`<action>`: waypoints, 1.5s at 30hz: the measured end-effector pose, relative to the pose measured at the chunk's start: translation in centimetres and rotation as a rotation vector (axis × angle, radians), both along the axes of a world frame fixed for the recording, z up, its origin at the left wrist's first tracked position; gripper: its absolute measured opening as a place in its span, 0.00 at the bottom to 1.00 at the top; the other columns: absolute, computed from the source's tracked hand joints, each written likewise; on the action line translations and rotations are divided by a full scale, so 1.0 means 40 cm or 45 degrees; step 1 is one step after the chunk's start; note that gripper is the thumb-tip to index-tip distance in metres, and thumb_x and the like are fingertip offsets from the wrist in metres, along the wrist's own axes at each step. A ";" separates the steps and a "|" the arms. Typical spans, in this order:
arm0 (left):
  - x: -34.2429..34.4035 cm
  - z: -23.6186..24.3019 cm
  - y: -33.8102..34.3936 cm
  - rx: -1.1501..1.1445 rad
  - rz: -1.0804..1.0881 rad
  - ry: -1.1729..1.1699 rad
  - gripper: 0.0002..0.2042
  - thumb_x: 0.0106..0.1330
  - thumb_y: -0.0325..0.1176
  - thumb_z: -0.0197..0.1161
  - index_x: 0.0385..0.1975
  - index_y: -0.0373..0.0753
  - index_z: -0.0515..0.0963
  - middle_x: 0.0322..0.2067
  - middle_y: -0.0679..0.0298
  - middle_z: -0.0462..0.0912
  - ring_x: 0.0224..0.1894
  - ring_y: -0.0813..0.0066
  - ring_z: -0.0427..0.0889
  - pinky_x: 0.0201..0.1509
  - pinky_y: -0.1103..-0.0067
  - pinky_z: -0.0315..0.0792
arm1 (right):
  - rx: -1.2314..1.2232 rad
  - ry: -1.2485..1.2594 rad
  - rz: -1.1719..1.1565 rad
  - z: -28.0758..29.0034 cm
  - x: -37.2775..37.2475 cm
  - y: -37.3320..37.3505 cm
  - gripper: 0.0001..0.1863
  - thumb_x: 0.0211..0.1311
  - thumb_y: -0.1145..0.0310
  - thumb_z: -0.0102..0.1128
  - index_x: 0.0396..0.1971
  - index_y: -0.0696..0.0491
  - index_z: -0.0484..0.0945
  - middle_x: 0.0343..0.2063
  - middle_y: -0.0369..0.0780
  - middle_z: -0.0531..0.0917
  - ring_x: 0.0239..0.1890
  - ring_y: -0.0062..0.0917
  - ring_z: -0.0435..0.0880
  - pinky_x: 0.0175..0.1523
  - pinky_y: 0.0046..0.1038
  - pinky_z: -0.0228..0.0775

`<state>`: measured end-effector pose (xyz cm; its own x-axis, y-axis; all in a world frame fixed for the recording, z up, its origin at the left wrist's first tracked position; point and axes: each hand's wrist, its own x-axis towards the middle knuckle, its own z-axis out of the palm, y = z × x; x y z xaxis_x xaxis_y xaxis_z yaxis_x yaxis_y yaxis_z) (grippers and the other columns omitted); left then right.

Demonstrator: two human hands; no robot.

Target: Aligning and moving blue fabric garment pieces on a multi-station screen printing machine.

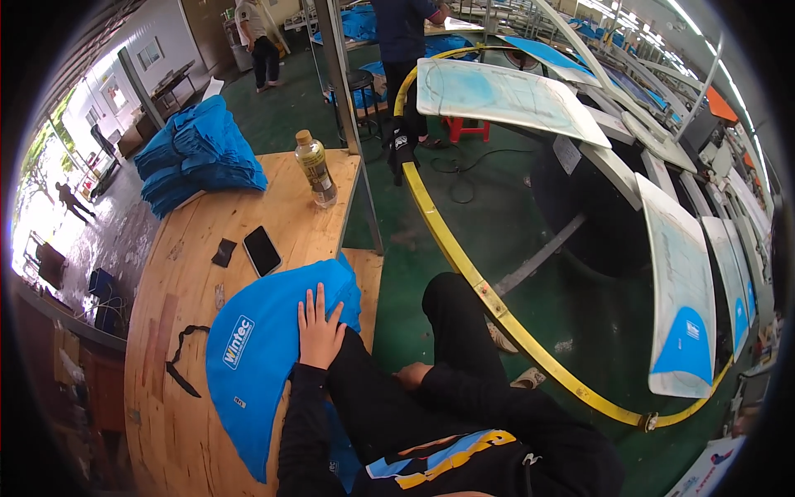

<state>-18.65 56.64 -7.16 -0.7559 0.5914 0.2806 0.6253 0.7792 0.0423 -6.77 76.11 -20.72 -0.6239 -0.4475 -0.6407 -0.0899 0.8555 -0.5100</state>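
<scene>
Flat on a blue fabric piece (273, 319) rests my left hand (320, 330), its fingers spread and holding nothing. The curved piece carries a white printed label and lies on the wooden table (170, 273), partly over its near right edge. My right hand (411, 375) lies at my thigh, mostly covered by the dark sleeve, so its fingers do not show clearly. Beyond the fabric are a black phone (262, 251) and a small dark packet (224, 253). A black cord (180, 364) lies left of the fabric.
A pile of folded blue fabric (199, 157) and a capped bottle (316, 170) stand at the table's far end. To the right, a yellow ring rail (451, 240) surrounds a machine with white platens (513, 99), one bearing a blue piece (686, 344). Other people stand farther back.
</scene>
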 end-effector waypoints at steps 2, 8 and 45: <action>0.001 0.005 0.001 0.014 0.002 0.002 0.20 0.61 0.39 0.59 0.54 0.46 0.74 0.69 0.51 0.48 0.70 0.48 0.47 0.69 0.55 0.45 | 0.013 -0.009 0.027 -0.006 -0.001 -0.002 0.20 0.69 0.60 0.41 0.55 0.53 0.72 0.50 0.48 0.77 0.54 0.43 0.76 0.56 0.39 0.68; 0.006 0.024 0.024 0.046 -0.124 0.116 0.16 0.61 0.36 0.58 0.50 0.46 0.76 0.67 0.55 0.56 0.70 0.52 0.50 0.69 0.55 0.46 | -0.069 0.109 0.021 -0.016 0.005 0.000 0.19 0.63 0.64 0.45 0.52 0.53 0.74 0.42 0.49 0.81 0.46 0.44 0.80 0.50 0.41 0.72; -0.165 0.059 1.193 0.582 -0.608 -0.018 0.10 0.55 0.26 0.58 0.37 0.41 0.72 0.36 0.59 0.77 0.45 0.59 0.74 0.47 0.66 0.66 | 1.218 1.394 -2.149 0.440 0.547 0.947 0.13 0.58 0.67 0.59 0.41 0.55 0.74 0.32 0.40 0.77 0.40 0.36 0.75 0.42 0.33 0.65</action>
